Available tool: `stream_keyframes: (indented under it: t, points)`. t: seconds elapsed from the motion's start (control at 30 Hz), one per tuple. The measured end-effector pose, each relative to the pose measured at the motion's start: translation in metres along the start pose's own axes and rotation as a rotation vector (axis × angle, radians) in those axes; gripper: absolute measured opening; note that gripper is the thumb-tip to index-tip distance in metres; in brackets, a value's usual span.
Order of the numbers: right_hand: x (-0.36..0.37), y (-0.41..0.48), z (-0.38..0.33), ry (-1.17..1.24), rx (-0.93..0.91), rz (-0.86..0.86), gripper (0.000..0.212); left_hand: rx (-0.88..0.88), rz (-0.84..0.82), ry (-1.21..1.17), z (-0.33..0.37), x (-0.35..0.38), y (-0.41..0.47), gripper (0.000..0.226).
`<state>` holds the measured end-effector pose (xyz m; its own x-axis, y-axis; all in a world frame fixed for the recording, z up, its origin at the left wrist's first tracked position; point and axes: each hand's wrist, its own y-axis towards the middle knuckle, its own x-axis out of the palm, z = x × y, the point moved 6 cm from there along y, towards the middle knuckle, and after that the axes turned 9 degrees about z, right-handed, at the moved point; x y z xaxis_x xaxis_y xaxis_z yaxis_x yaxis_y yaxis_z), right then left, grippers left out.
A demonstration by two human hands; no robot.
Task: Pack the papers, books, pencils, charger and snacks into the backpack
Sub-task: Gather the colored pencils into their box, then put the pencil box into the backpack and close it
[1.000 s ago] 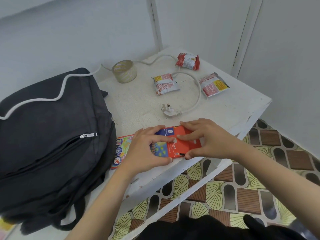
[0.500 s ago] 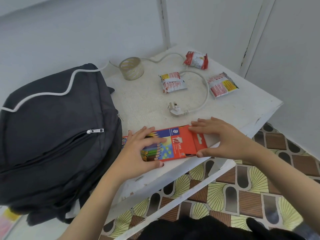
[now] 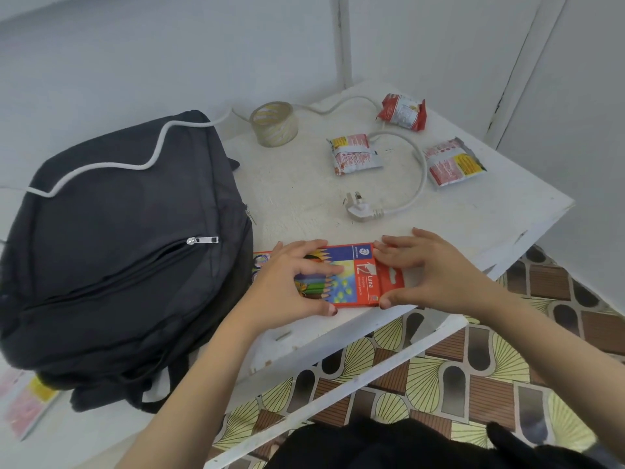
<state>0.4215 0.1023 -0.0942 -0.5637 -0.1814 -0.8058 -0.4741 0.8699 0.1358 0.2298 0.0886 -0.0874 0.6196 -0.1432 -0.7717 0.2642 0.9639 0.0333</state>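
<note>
Pencil box: flat red and blue carton with a picture of coloured pencils, "12" and "Luna" printed on the red part, and a red hang tab at its right end. It lies flat at the near edge of the table, just right of the backpack, resting partly on a colourful booklet whose corner shows at its left. Left hand: fingers spread over the box's left half, thumb curled at the near edge, gripping it. Right hand: fingers on the far edge, thumb on the near corner, pinching the tab end. Backpack: black, lying front up on the table's left side, its front pocket zip closed. Charger: white three-pin plug just beyond the box, its cable looping back between the snacks, past a tape roll and across the backpack's top. Snacks: three crinkled red-and-white packets, well apart from the box, at the far right of the table. Blurred papers lie at lower left, below the backpack. Patterned floor shows beneath the table.
</note>
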Motion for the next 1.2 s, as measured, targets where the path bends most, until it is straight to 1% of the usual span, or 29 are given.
stream_keyframes:
  t: [0.1,0.2,0.33,0.47,0.53,0.67,0.87,0.93,1.03,1.13,1.2]
  points:
    - [-0.002,-0.003,-0.003,0.034,0.000,0.048,0.089,-0.001,-0.004,-0.003,0.000,-0.001,0.001,0.048]
    - [-0.004,-0.007,-0.003,0.053,0.002,0.104,0.084,-0.013,-0.050,-0.023,0.000,-0.003,0.001,0.046]
    - [-0.007,-0.013,0.001,0.095,0.050,0.144,0.086,-0.011,-0.105,0.020,-0.005,-0.006,0.000,0.050]
    - [-0.008,-0.017,0.001,0.094,0.056,0.159,0.083,-0.047,-0.105,0.047,-0.015,-0.008,-0.002,0.057]
    - [-0.006,-0.018,0.003,0.090,0.070,0.163,0.084,-0.029,-0.096,0.016,-0.016,-0.007,-0.002,0.059]
    - [-0.001,-0.017,0.002,0.047,0.061,0.158,0.092,-0.008,-0.089,-0.027,-0.014,-0.005,-0.001,0.050]
    - [0.000,-0.018,0.001,0.027,0.044,0.166,0.088,0.006,-0.086,0.014,-0.005,-0.007,-0.002,0.047]
    - [0.000,-0.019,-0.001,0.028,0.048,0.156,0.086,0.013,-0.114,0.016,-0.004,-0.008,-0.002,0.050]
    - [0.003,-0.023,-0.006,0.030,0.011,0.130,0.093,0.056,-0.165,0.029,0.001,-0.008,-0.001,0.057]
    - [0.012,-0.028,-0.016,-0.023,-0.032,0.101,0.087,0.117,-0.228,-0.009,0.006,-0.007,-0.002,0.059]
    - [0.017,-0.029,-0.023,-0.064,-0.027,0.115,0.083,0.146,-0.225,0.010,0.006,-0.008,-0.002,0.063]
